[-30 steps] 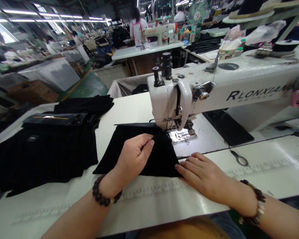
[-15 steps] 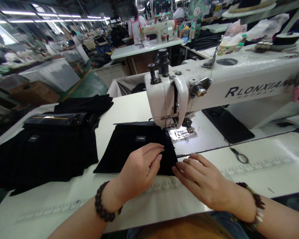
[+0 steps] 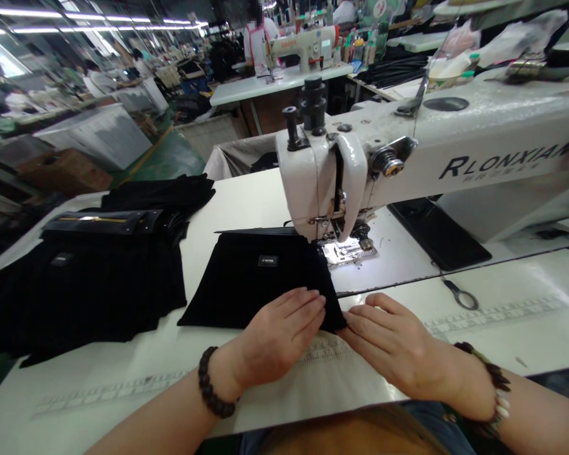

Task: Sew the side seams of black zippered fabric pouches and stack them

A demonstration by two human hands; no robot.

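A black fabric panel point(image 3: 246, 278) with a small label point(image 3: 268, 261) lies on the table, its upper right edge at the presser foot of the sewing machine point(image 3: 308, 183). My left hand point(image 3: 284, 335) rests flat on the panel's lower right part, fingers stretched out side by side. At the panel's lower right corner, my right hand point(image 3: 393, 344) pinches the fabric between thumb and fingers. A dark strip point(image 3: 256, 231) shows along the panel's far edge. The needle's tip is hard to make out behind the machine head.
A stack of black fabric pieces point(image 3: 85, 291) lies to the left, a zippered strip point(image 3: 95, 221) on top. Right of the needle are a black phone-like slab point(image 3: 440, 234) and thread snips point(image 3: 461, 295). A printed ruler point(image 3: 109, 395) runs along the table's front. Another sewing machine point(image 3: 303, 49) stands behind.
My left hand has slid right and its fingers have flattened onto the panel. The panel's lower right corner has shifted slightly right with my right hand. The view has turned slightly.
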